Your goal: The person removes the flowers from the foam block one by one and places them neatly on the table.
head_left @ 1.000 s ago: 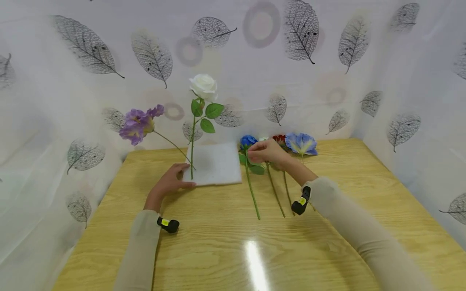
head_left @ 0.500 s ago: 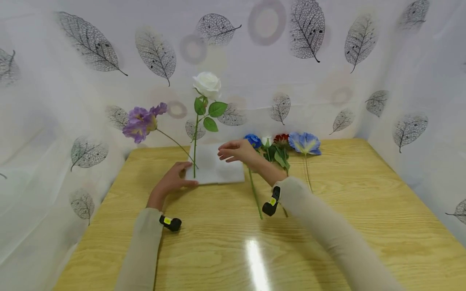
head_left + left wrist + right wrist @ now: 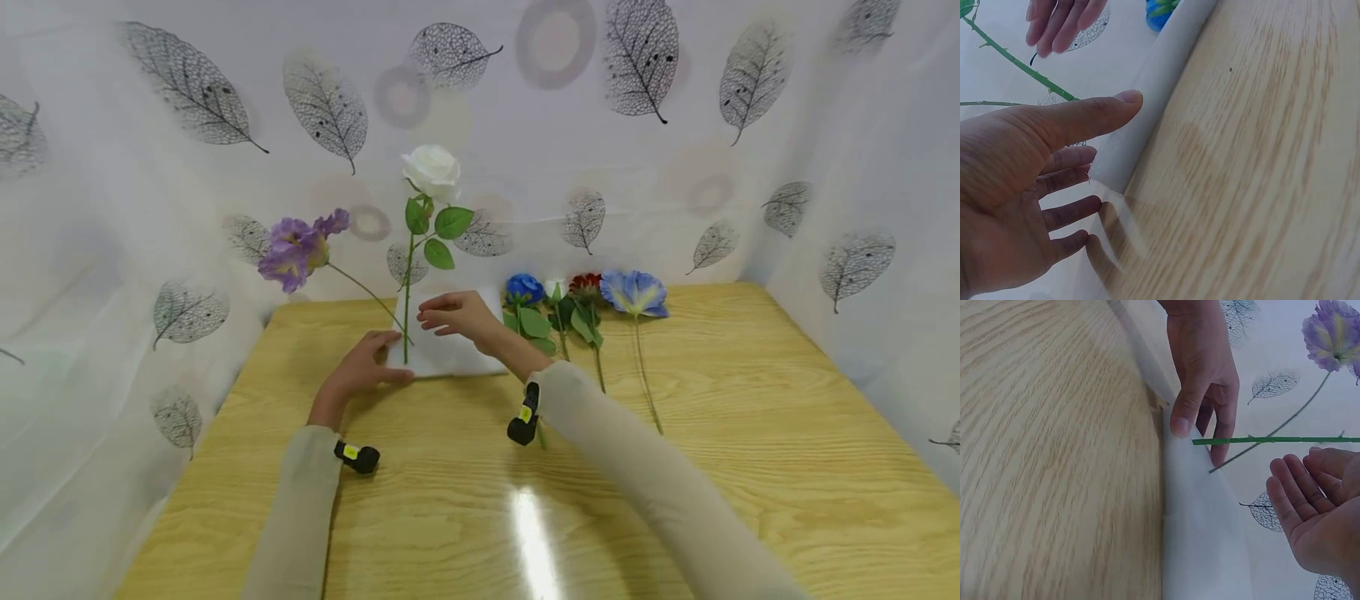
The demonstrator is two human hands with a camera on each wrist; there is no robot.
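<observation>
A white foam board [image 3: 450, 360] lies on the wooden table. My left hand [image 3: 358, 369] holds its front left corner, thumb along the front edge and fingers at the left side. Upright on the board stands a white rose [image 3: 432, 171] with green leaves. A purple flower [image 3: 288, 252] leans left beside it, its thin stem crossing the rose's. Over the board, right of the rose stem, is my right hand [image 3: 461, 321]. Its palm [image 3: 1329, 528] shows nothing held in the right wrist view, and the fingers are loosely extended near the green stem [image 3: 1285, 440].
Right of the board lie a blue rose [image 3: 523, 289], a white bud [image 3: 555, 288], a red flower [image 3: 585, 284] and a large light-blue flower [image 3: 634, 293], stems toward the front. A leaf-printed white curtain [image 3: 487, 117] encloses the table's back and sides.
My right hand has moved left, from above the blue rose to over the board near the white rose's stem. My left hand stays at the corner. The head view has shifted slightly.
</observation>
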